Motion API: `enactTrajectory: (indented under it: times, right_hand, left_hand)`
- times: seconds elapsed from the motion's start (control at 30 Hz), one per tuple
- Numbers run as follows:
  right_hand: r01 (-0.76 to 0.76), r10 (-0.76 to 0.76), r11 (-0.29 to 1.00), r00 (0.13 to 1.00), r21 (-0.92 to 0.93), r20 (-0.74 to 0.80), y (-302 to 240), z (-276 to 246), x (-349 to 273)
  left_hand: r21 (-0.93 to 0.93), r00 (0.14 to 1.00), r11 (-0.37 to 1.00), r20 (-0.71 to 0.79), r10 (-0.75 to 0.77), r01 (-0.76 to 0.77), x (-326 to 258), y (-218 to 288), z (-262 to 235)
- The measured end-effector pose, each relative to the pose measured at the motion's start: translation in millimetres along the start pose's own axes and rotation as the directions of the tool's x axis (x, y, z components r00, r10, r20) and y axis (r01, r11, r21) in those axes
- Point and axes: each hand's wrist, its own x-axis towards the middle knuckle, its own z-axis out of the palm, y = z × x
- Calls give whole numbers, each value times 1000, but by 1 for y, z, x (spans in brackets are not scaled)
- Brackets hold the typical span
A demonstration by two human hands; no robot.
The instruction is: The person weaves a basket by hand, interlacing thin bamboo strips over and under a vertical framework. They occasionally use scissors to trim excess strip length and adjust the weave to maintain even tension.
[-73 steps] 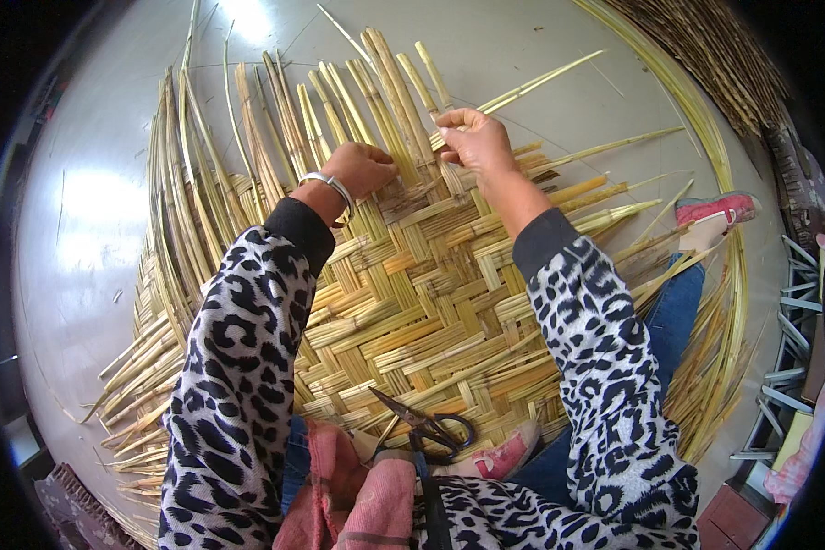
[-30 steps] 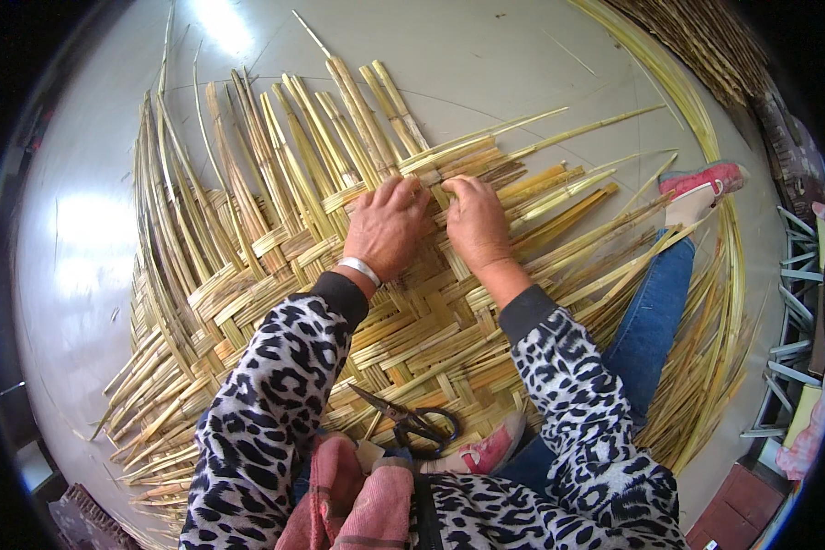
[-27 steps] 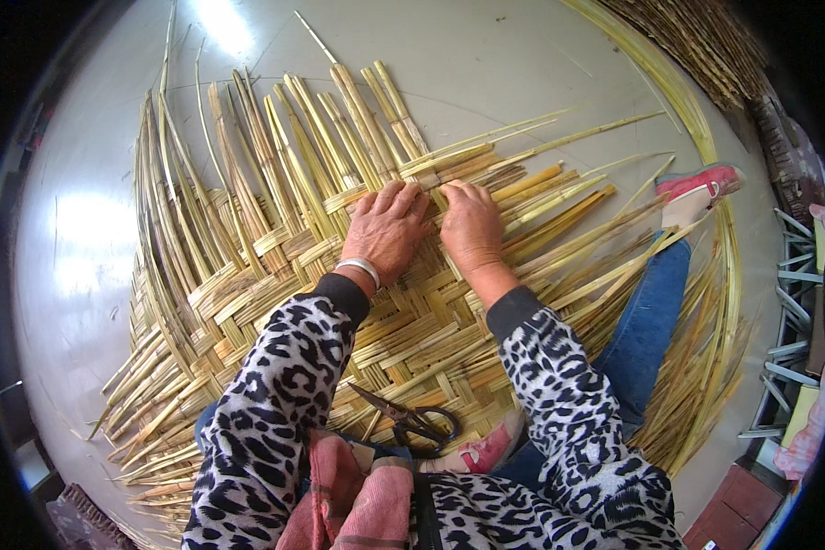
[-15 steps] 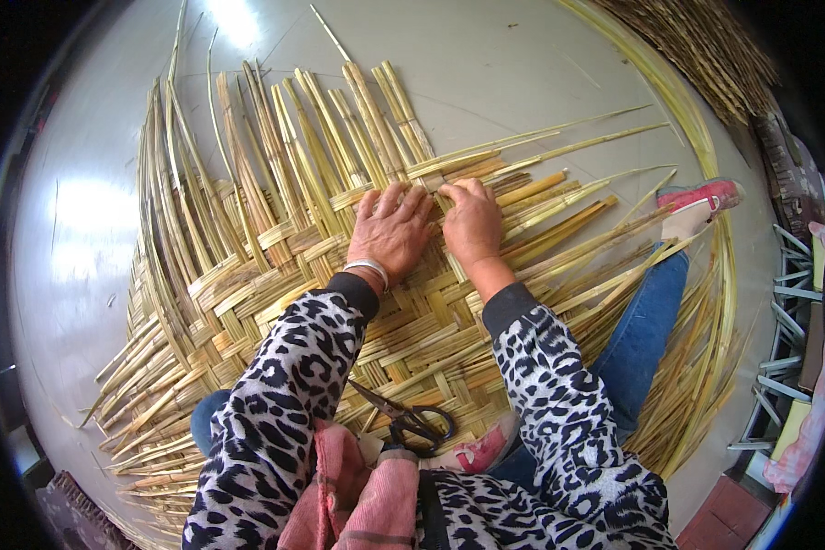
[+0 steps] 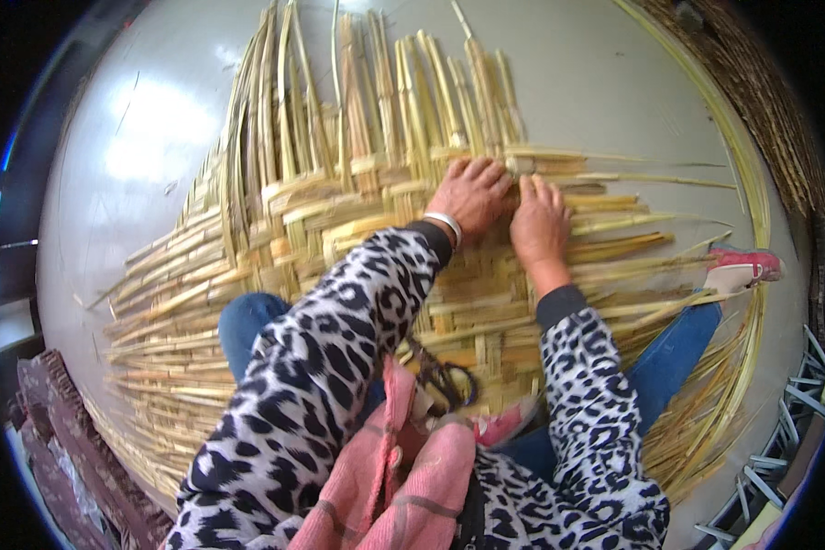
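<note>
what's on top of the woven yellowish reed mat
Bare left hand and bare right hand touch the mat; black-handled scissors and a pink shoe overlap its near part. Weave beneath hands and black-and-white spotted sleeves is hidden.

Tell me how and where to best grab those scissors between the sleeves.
Probably by the dark handle loops, from above and the right: on these scissors they show uncovered, while the blades point up-left, close to the left sleeve.
</note>
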Motion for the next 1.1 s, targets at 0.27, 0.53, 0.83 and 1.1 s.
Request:
enactTrajectory:
  times: [0.27, 0.53, 0.83, 1.1]
  right_hand:
    - [442, -467, 858, 883, 263, 38, -58, -84, -127]
    - [455, -486, 865, 865, 210, 124, -95, -95, -217]
    - [552, -525, 831, 819, -70, 231, -75, -83, -173]
    - [416, -404, 908, 899, -42, 171, -76, -121, -114]
  left_hand:
    - [-92, 920, 930, -138, -366, 356, -184, -133, -90]
    - [-264, 615, 605, -52, -787, 751, -418, -148, -139]
    - [-22, 793, 793, 15, -609, 609, -507, -32, -81]
    - [141, 757, 758, 73, -649, 637, -511, -25, -74]
